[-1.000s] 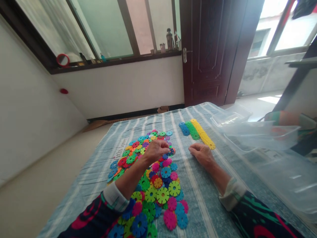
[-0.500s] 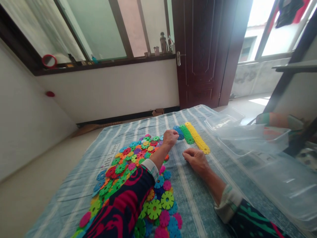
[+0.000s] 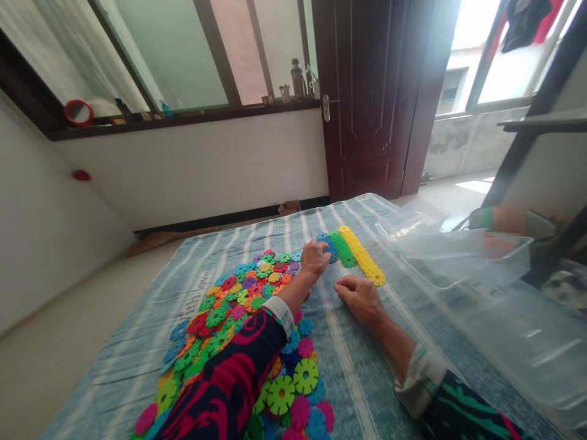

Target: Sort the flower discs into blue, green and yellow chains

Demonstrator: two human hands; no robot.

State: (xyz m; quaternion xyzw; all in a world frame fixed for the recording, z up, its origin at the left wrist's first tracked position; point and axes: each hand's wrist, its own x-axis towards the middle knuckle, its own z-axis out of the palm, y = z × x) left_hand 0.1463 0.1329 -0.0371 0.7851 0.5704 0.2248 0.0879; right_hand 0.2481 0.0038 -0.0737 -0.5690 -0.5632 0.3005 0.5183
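My left hand (image 3: 315,259) reaches over the near left side of a short row of blue notched discs (image 3: 333,252), its fingers bent and touching a blue disc there. Beside that row lie a longer row of green notched discs (image 3: 347,253) and a still longer row of yellow notched discs (image 3: 364,260), each overlapping. My right hand (image 3: 364,299) rests just on the near side of the rows, thumb and forefinger pressed together; what they hold, if anything, is hidden. A large mixed pile of coloured notched discs (image 3: 238,299) spreads under and around my left forearm.
Everything lies on a blue striped cloth (image 3: 348,360). Clear plastic boxes (image 3: 463,260) and a clear plastic lid (image 3: 527,348) are at the right. A dark red door (image 3: 367,110) and a windowsill holding small items stand beyond.
My left fingers have loosened from a tight pinch and sit bent over the blue row. My right hand keeps nearly the same pose. The whole view has shifted slightly.
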